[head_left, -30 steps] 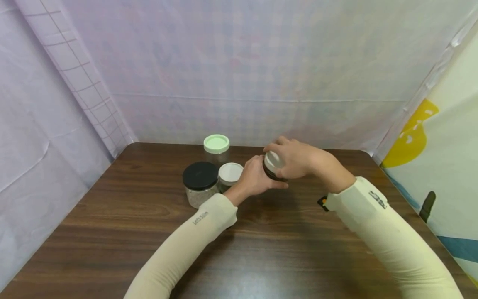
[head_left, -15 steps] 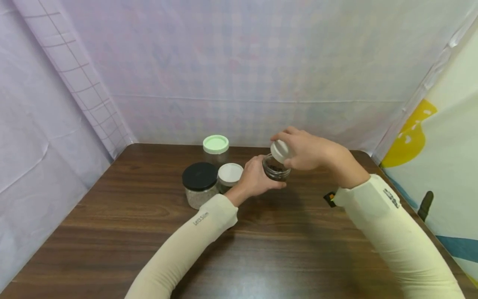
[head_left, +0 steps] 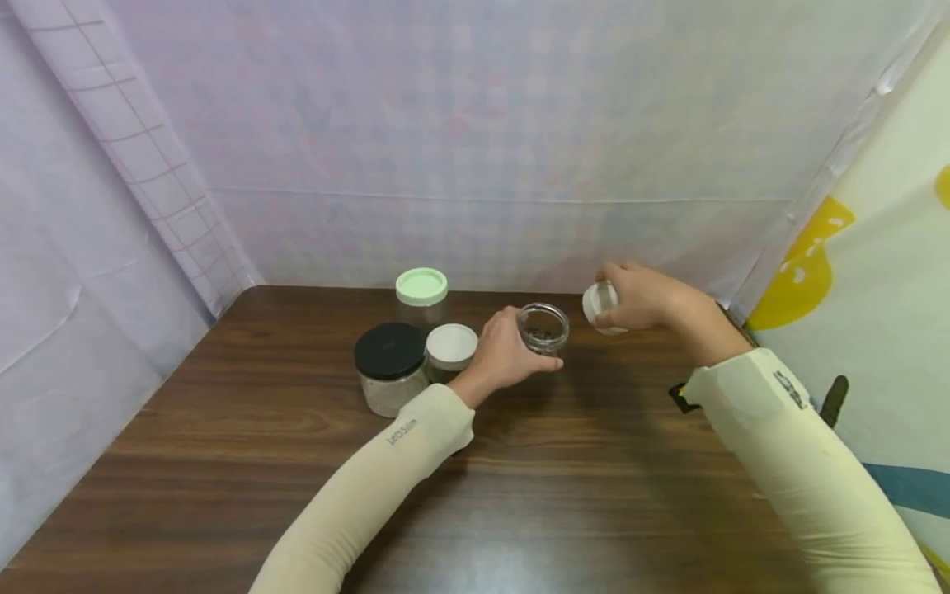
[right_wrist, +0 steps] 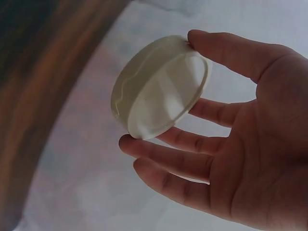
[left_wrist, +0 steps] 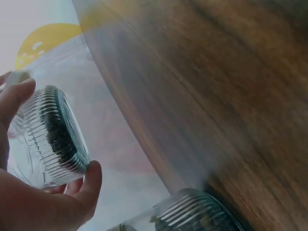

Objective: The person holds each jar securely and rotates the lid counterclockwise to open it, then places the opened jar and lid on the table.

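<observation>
In the head view my left hand [head_left: 506,355] grips an uncovered clear jar [head_left: 544,332] around its side, with dark bits at the bottom. The left wrist view shows the jar's ribbed wall [left_wrist: 55,137] between thumb and fingers. To its right, my right hand [head_left: 644,302] holds a round white lid [head_left: 591,305], apart from the jar and above the table. In the right wrist view the lid [right_wrist: 161,91] is pinched by its edge between thumb and fingertips. Left of my left hand stands a jar with a white lid [head_left: 452,343].
A wide jar with a black lid [head_left: 389,351] and pale contents stands at the left of the group. Behind it is a jar with a pale green lid [head_left: 421,286]. All stand on the brown wooden table [head_left: 245,429], with a hanging sheet [head_left: 475,148] along its back edge.
The right hand has lifted the white lid off the jar and carried it to the right. The left hand keeps its hold on the jar, which now shows its open mouth.
</observation>
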`<state>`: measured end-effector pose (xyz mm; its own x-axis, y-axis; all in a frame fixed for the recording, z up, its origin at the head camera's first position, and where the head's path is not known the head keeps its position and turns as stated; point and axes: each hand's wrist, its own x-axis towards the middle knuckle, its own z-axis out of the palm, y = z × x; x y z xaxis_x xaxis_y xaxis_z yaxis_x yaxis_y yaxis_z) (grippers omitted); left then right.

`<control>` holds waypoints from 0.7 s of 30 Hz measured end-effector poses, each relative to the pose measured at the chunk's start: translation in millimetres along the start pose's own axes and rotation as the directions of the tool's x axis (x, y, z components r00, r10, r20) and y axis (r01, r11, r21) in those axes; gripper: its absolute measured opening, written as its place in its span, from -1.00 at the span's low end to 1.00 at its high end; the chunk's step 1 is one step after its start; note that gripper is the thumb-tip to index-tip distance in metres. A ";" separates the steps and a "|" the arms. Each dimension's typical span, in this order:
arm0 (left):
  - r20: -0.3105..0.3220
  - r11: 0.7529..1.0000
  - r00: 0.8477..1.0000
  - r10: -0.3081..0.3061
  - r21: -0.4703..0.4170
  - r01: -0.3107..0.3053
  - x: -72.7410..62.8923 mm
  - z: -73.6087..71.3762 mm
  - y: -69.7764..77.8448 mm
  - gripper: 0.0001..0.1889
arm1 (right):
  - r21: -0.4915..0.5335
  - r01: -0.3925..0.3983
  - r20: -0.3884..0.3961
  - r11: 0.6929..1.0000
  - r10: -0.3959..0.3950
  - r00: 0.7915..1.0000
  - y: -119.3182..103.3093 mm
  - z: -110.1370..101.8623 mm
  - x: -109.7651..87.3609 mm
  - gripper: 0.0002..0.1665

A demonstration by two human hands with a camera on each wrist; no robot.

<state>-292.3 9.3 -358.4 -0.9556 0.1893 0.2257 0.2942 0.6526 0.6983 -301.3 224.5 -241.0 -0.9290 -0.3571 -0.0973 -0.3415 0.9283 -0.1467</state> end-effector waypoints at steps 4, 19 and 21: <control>-0.027 0.998 0.999 -0.047 0.034 0.048 2.0 2.3 1.5 -0.06 | 0.024 -0.049 0.073 0.998 0.048 0.996 17.8 19.2 5.6 -0.18; -0.099 0.984 0.981 -0.169 0.043 0.174 18.9 19.4 -0.8 -0.02 | -0.012 -0.133 0.275 0.991 0.131 0.952 36.6 74.5 17.0 -0.09; -0.099 0.984 0.980 -0.173 0.036 0.177 20.1 22.4 -0.7 -0.01 | -0.024 -0.148 0.278 0.989 0.149 0.949 36.2 76.6 17.6 -0.06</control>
<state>-312.1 29.1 -369.6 -0.9859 0.0005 0.1675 0.1197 0.7015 0.7026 -319.2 244.0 -323.5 -0.8926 -0.2296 -0.3880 -0.2037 0.9731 -0.1072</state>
